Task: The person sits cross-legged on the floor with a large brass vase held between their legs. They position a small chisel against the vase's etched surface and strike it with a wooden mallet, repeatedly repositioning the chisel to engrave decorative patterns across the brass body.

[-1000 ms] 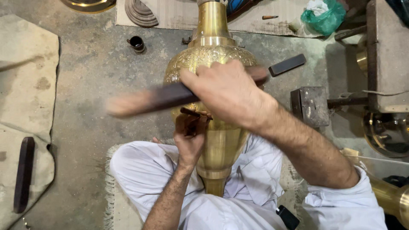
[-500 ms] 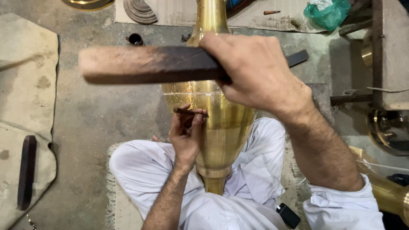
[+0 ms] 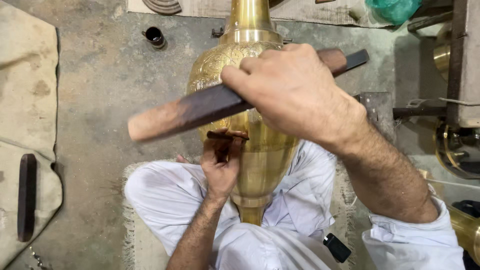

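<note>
A tall brass vase with an engraved upper body lies across my lap, its neck pointing away from me. My right hand grips a dark wooden bat held above the vase, its worn end pointing left. My left hand pinches a small dark chisel against the vase's side, just below the engraved band. My white sleeve and trousers show under the vase.
A small dark cup stands on the concrete floor at the back left. A dark wooden bar lies on a beige cloth at the left. A metal block and brass pieces sit to the right.
My right hand with the wooden bat rose from the vase and now swings back down towards the chisel. The left hand has stayed on the vase with the chisel.
</note>
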### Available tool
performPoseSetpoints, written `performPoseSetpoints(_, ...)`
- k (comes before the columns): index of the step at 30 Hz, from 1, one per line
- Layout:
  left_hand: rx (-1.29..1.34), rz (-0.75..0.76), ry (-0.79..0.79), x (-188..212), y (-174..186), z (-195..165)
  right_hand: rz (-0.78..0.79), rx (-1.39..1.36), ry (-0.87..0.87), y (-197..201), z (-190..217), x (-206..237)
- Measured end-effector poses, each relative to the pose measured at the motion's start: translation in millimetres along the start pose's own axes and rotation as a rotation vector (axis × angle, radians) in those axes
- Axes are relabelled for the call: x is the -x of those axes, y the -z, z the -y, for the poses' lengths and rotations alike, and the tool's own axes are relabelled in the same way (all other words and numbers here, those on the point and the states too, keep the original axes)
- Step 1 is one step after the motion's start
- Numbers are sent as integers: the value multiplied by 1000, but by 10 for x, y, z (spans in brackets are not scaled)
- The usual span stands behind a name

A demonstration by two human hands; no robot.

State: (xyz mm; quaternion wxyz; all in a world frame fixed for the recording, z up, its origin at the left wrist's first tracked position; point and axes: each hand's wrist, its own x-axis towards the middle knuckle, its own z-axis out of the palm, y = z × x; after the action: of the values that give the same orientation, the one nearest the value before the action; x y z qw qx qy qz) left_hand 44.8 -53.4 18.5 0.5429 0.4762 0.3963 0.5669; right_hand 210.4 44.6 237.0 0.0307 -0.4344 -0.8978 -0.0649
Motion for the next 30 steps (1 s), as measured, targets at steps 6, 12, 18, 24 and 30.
performPoseSetpoints(6,114,-17,3,20,-14,44,143,-101,-47,-51,113,-88)
performPoseSetpoints(12,-43,-51,16,11,-20,30,178,141,86,-111,218,-100)
performPoseSetpoints(18,-98,-141,90,18,-49,41,467,63,28,-58,269,-188)
performPoseSetpoints(24,-44,-126,27,56,-71,64,489,57,-27,-54,269,-185)
performPoseSetpoints(30,-12,-82,20,86,-91,7,237,21,36,-6,150,-144)
